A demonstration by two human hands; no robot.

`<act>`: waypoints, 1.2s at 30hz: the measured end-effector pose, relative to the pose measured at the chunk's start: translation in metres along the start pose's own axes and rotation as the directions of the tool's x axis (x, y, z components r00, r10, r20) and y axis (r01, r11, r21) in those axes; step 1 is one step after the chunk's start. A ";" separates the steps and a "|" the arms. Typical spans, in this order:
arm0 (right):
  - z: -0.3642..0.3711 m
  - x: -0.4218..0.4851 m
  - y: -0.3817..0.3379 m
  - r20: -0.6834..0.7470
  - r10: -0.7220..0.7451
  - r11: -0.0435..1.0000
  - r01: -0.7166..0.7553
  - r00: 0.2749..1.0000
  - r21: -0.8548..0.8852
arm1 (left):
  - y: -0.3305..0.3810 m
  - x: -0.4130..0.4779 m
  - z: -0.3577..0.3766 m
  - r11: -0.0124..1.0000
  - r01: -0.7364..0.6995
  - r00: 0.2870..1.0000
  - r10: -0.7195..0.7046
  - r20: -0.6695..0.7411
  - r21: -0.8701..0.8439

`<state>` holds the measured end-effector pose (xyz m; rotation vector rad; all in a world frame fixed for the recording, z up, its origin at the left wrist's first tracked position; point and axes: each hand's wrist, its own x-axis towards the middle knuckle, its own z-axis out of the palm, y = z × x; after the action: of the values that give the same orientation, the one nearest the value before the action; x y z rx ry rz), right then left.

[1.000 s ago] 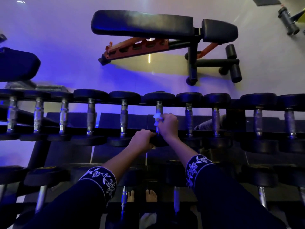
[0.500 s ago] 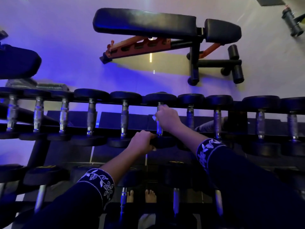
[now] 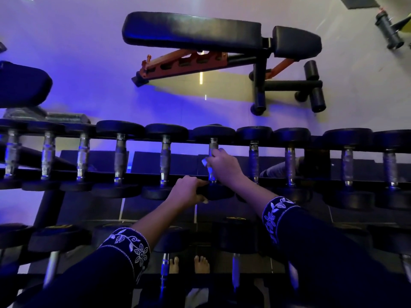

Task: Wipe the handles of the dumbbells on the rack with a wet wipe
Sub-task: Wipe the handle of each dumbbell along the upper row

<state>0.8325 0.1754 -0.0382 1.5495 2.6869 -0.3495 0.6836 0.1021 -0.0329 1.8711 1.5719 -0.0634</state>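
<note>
A row of black dumbbells with metal handles lies across the top tier of the rack [image 3: 315, 181]. My right hand [image 3: 223, 164] grips the handle of the middle dumbbell [image 3: 213, 143] with a white wet wipe [image 3: 204, 162] wrapped round it; a corner of the wipe sticks out at the left of my fingers. My left hand [image 3: 186, 191] holds the near black head [image 3: 219, 193] of the same dumbbell, fingers curled over its edge. Neighbouring handles [image 3: 165, 160] stand bare on both sides.
A lower tier of dumbbells [image 3: 55, 241] runs under my forearms. Beyond the rack stand a black adjustable bench [image 3: 193, 33] with an orange frame and another padded seat [image 3: 22, 85] at the left. My bare feet [image 3: 201, 264] show below.
My right hand slid with the wipe up the handle toward the far head, then came slightly back down. My left hand stayed on the near head.
</note>
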 end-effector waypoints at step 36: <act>0.010 0.002 0.021 0.627 0.416 0.029 -0.698 0.659 0.715 | -0.005 0.005 -0.003 0.997 0.029 0.999 -0.026 0.044 -0.068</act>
<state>0.8486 0.1850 -0.0525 2.3375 1.1889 -2.1618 0.6794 0.1078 -0.0348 1.7836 1.5515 -0.0611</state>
